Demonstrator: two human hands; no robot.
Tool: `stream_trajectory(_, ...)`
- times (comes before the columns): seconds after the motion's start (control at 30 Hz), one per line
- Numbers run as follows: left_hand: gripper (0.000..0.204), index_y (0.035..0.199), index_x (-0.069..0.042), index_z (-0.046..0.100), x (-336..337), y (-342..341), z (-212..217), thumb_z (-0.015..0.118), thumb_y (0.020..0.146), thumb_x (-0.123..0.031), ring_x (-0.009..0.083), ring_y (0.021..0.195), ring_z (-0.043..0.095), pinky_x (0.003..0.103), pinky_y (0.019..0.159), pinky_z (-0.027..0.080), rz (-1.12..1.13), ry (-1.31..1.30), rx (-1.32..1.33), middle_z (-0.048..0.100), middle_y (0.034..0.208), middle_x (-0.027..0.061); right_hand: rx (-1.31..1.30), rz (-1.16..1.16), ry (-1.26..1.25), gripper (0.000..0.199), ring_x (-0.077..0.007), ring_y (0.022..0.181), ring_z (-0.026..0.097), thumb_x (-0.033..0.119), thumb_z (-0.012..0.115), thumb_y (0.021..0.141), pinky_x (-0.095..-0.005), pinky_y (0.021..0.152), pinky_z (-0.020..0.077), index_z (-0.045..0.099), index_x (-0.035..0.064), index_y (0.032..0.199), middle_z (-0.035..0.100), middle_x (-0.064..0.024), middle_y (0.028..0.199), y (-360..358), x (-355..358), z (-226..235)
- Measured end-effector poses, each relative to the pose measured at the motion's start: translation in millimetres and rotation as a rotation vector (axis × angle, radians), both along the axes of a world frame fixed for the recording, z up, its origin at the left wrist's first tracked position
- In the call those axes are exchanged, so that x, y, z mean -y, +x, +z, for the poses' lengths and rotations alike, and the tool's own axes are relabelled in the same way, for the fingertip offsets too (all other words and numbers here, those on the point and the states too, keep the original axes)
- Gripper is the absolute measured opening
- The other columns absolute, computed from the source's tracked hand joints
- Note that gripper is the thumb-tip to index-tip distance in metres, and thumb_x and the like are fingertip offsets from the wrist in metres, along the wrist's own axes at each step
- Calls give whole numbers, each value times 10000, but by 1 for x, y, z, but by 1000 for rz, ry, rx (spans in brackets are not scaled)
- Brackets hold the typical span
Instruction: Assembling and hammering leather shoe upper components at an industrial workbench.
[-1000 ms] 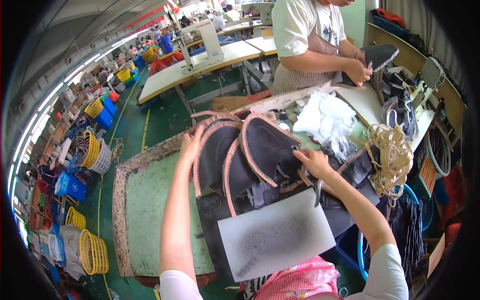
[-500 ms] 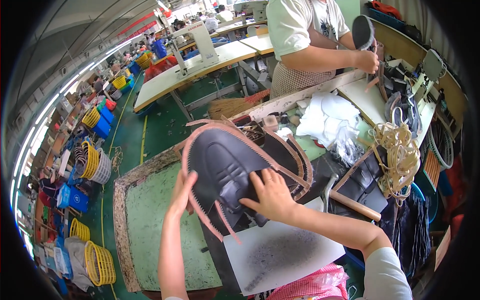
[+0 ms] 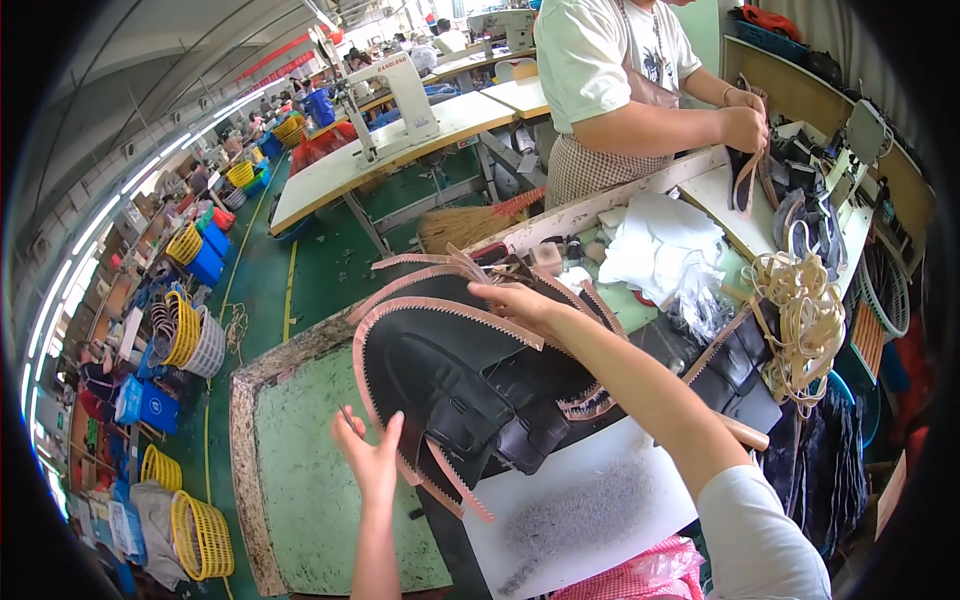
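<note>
A black leather shoe upper [image 3: 430,375] with a pinkish toothed strip along its curved rim lies in front of me, its near part over a white sheet [image 3: 610,520] scattered with dark specks. More black pieces with the same edging [image 3: 590,300] lie behind it. My left hand [image 3: 370,460] is beside the upper's left edge, thumb and fingers apart, gripping nothing I can see. Across the far side reaches my right hand [image 3: 515,303], at the rim of the pieces behind the upper; its fingers are partly hidden, so their grip is unclear.
A green board [image 3: 320,450] with a worn border is on the left. Behind my right forearm is a wooden-handled tool [image 3: 745,432]. White cloth pieces [image 3: 660,240] and a bundle of cream straps [image 3: 800,310] lie right. A co-worker [image 3: 610,90] stands opposite, handling a strip.
The upper has come down flatter and nearer to me. My right hand has left it for the far pieces; my left hand has come off its edge. The co-worker's dark piece has been lowered.
</note>
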State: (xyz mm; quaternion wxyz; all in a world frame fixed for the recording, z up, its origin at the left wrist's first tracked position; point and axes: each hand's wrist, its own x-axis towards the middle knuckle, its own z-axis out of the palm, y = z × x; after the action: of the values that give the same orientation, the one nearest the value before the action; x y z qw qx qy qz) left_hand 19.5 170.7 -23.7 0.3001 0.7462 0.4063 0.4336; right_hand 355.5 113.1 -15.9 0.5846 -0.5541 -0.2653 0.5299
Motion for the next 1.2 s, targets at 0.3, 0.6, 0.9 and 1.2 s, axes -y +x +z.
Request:
stream_trajectory(0.3, 414, 1123, 23, 450, 1, 14, -36, 648, 885, -251, 186, 982, 451, 316, 917, 390, -128, -480, 249, 463, 1032, 71, 412, 156, 44, 1039, -197, 1257, 507, 497, 742, 816, -356, 1064, 401, 209, -69, 1506, 558, -198, 1332, -38, 12, 17)
stream_trajectory(0.6, 546, 1387, 3, 393, -60, 78, 7, 602, 891, -88, 223, 1173, 477, 341, 1047, 348, -476, 153, 216, 491, 1254, 98, -147, -523, 393, 450, -130, 1057, 581, 162, 701, 912, -289, 923, 483, 497, 14, 1285, 628, -82, 1172, -140, 96, -2)
stream_trajectory(0.9, 288, 959, -12, 577, 24, 209, 59, 681, 858, -261, 360, 1021, 565, 481, 885, 443, -466, 852, -420, 553, 1093, 162, 6, 327, 60, 375, -151, 955, 645, 140, 610, 953, -298, 837, 539, 535, 6, 1295, 668, -79, 1079, -118, 153, 4)
stream_trajectory(1.2, 147, 1017, 11, 529, 7, 190, 52, 529, 910, -89, 373, 1124, 513, 423, 996, 405, -836, 630, -163, 508, 1193, 175, 1905, -42, 295, 586, -221, 1252, 519, 18, 659, 735, -460, 1035, 355, 586, 161, 1299, 545, -73, 1385, -39, 189, 41)
